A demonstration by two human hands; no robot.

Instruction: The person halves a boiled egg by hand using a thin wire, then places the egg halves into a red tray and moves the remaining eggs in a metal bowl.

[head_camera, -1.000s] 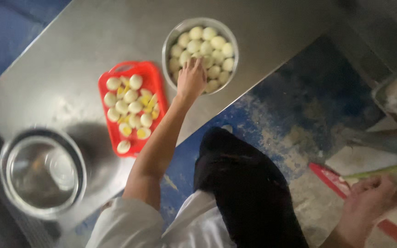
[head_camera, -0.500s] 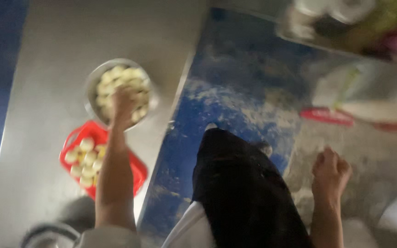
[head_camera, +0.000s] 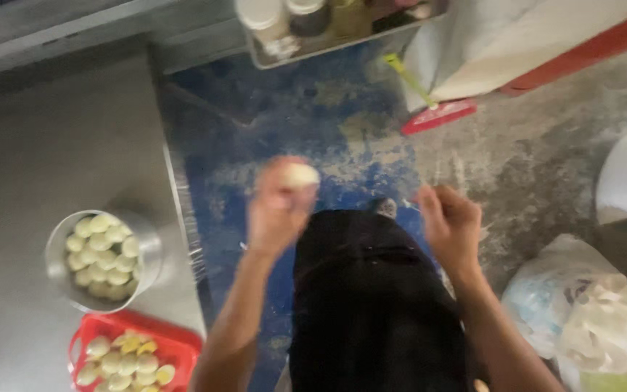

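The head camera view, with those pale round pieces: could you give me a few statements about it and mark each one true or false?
1. The left hand holds one pale round piece at its fingertips. True.
2. The metal bowl stands empty. False: it is full of pale round pieces.
3. The red tray lies nearer the person than the metal bowl. True.
4. The right hand rests in the red tray. False: it is raised over the floor, apart from tray and bowl.
5. Both hands are over the metal table. False: both are past its edge, over the blue floor.
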